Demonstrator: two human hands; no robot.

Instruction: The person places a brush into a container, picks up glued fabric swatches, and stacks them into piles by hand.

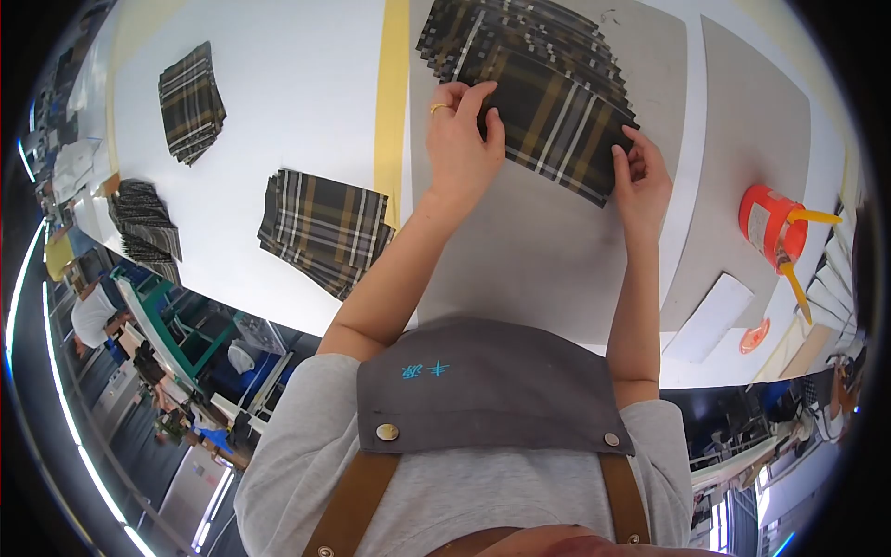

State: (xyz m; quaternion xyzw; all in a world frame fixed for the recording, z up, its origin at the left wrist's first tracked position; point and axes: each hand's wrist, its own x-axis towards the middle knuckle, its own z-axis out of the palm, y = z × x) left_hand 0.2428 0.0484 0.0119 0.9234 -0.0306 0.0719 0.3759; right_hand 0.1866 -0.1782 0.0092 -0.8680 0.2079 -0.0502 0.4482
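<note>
Plaid fabric pieces (534,46) lie fanned out in overlapping layers at the top of the grey board. The front plaid piece (557,121) sits at a slant, with a hand at each end. At its left end, my left hand (464,135) has the thumb and fingers closed on the edge, a ring on one finger. My right hand (640,172) pinches the right corner between thumb and fingers. Whether one layer or more is held cannot be seen.
Two plaid stacks (329,223) (192,102) and a dark striped bundle (144,223) lie to the left. A red container (768,223) with yellow-handled tools stands right, near a white card (713,316) and a red lid (755,336). People are at the far left.
</note>
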